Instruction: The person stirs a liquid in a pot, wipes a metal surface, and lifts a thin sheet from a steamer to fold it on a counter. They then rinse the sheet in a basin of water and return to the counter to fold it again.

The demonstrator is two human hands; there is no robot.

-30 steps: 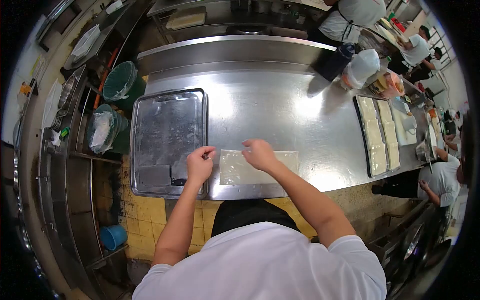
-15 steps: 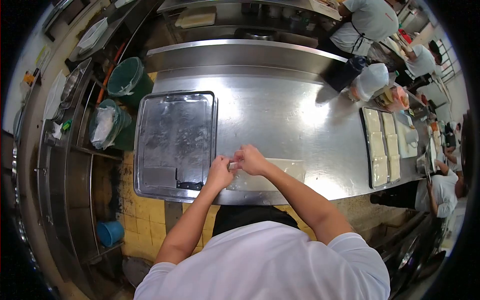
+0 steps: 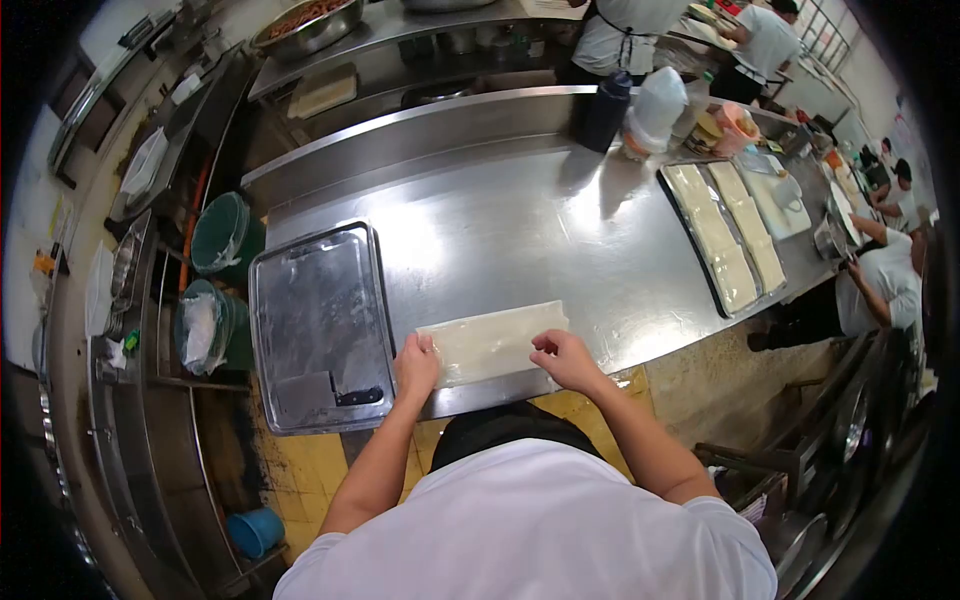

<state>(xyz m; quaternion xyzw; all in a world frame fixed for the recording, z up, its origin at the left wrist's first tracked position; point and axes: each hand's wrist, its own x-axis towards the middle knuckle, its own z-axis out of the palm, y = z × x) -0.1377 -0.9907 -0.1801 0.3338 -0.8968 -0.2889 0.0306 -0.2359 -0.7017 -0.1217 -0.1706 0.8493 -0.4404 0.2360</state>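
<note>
A pale rectangular sheet of dough (image 3: 495, 340) lies flat on the steel counter (image 3: 520, 230) near its front edge. My left hand (image 3: 416, 364) presses on the sheet's near left corner, fingers down on it. My right hand (image 3: 563, 358) rests on the near right end of the sheet, fingertips touching its edge. Neither hand lifts the sheet.
A metal tray (image 3: 318, 320) with a cleaver (image 3: 315, 392) on it sits left of the dough. A dark tray with dough pieces (image 3: 725, 240) lies at the right. A dark bottle (image 3: 605, 108) and a plastic bag (image 3: 655, 110) stand at the back. Other people work at the right. Green bins (image 3: 222, 235) stand at the left.
My hands have moved apart from the sheet's left end to its two near corners. The view has shifted, and the sheet now lies spread flat.
</note>
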